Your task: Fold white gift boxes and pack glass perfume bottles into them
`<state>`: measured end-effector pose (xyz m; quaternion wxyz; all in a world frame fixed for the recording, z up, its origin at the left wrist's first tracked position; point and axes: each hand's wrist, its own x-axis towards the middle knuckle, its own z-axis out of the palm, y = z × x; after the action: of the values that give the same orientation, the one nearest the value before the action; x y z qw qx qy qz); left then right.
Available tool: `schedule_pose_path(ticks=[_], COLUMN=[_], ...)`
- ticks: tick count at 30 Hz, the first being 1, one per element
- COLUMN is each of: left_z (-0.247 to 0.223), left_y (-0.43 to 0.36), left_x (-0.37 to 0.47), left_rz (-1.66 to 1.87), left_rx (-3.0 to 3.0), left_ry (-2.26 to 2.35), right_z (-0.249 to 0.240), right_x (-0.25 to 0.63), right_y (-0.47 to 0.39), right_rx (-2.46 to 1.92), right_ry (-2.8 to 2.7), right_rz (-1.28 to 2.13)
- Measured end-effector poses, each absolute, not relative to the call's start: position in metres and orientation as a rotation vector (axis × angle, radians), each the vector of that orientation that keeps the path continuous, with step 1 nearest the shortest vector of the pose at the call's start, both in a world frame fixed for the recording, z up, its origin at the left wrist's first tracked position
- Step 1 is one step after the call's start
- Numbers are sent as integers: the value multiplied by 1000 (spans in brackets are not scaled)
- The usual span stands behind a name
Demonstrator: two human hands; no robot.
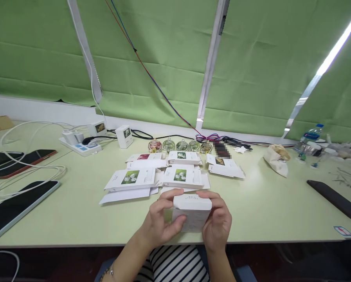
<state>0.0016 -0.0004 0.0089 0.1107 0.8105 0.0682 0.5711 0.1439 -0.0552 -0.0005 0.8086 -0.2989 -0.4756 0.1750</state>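
Note:
A small white carton (pixel 192 215) is held upright at the table's front edge, its top flap folded over and facing me. My left hand (pixel 165 217) grips its left side, thumb on the near face and fingers behind. Around the right side and top corner curls my right hand (pixel 218 219). Just beyond lie several flattened white cartons with flower pictures, among them one with white blossoms (pixel 131 178) and another at the middle (pixel 182 177). Behind these stands a row of round glass bottles (pixel 182 145). What the held carton contains is hidden.
Two standing white boxes (pixel 124 136) and a power strip (pixel 80 145) with cables sit at the back left. Phones or tablets (pixel 19 207) lie at left. On the right are a crumpled bag (pixel 276 159), a black flat case (pixel 336 200) and a plastic bottle (pixel 312 135).

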Motion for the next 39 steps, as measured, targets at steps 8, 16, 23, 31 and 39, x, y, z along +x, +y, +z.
schedule_pose_path(ticks=[8, 16, 23, 31, 39], left_z=[12, 15, 26, 41, 49], left_y=[0, -7, -24, -36, -38], left_x=[-6, -2, -4, -12, -12], left_rz=[1546, 1540, 1564, 1347, 1330], left_rx=[2324, 2102, 2059, 2080, 1968], left_ry=[185, 425, 867, 1129, 1075], right_z=[8, 15, 14, 14, 9], right_x=[135, 139, 143, 141, 139], right_y=[-60, -61, -64, -66, -69], right_rx=[-699, -813, -834, -850, -874], right_ry=[-1026, -1156, -1192, -1193, -1213], right_rz=[197, 114, 156, 155, 123])
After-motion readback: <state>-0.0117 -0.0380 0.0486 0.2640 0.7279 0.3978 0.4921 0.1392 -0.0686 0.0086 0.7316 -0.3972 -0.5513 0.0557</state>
